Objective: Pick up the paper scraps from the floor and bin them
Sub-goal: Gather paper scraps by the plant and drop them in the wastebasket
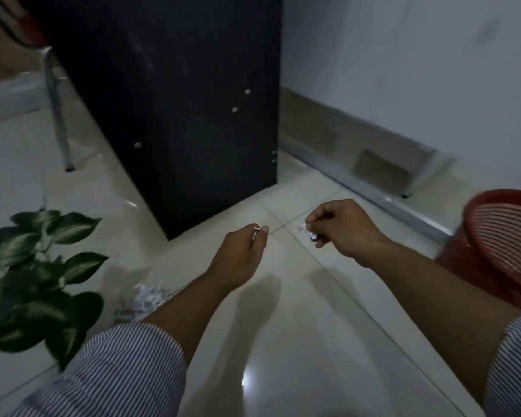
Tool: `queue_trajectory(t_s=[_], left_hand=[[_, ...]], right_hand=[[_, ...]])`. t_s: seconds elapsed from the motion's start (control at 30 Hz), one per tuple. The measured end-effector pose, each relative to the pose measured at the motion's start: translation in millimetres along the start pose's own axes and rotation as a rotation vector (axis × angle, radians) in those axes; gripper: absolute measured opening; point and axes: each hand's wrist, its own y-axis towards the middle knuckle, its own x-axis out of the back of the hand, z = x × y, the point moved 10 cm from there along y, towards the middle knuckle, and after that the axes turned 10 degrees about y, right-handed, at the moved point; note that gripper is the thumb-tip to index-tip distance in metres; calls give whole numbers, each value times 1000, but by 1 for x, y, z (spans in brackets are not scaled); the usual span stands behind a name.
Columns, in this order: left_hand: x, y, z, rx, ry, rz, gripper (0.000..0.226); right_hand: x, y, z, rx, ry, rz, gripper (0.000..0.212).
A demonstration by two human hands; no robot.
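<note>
Left hand (241, 251), right hand (342, 228): both pinched.

Left hand (243, 245) pinching scrap, right hand (340, 228) pinching paper scraps (307, 231), red bin (500, 236) right

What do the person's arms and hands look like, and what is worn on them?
Both arms wear sleeves with thin dark and white stripes, rolled up to about the elbow, so the forearms are bare. The left hand and right hand are bare: no gloves, watch or rings visible.

Plant (39, 275) left, bin (503, 251) right, cabinet (175, 109) behind, floor (283, 341) between.
</note>
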Motion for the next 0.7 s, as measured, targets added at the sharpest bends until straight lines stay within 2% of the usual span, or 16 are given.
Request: queue_trajectory(t_s=[0.23, 0.4, 0.43, 0.6, 0.7], left_hand=[[-55, 13, -137, -191, -32, 150, 49], [-84, 19, -207, -238, -15, 195, 45], [-85, 21, -209, -232, -15, 193, 44], [-101, 28, -240, -213, -9, 200, 39], [-116, 29, -259, -228, -23, 211, 39]], right_hand=[[175, -77, -19, -40, -39, -387, 14], [302, -144, -29, -4, 13, -883, 21], [312, -146, -35, -19, 27, -914, 21], [312, -144, -80, -151, -56, -689, 26], [304, -144, -84, -178, -223, -566, 31]])
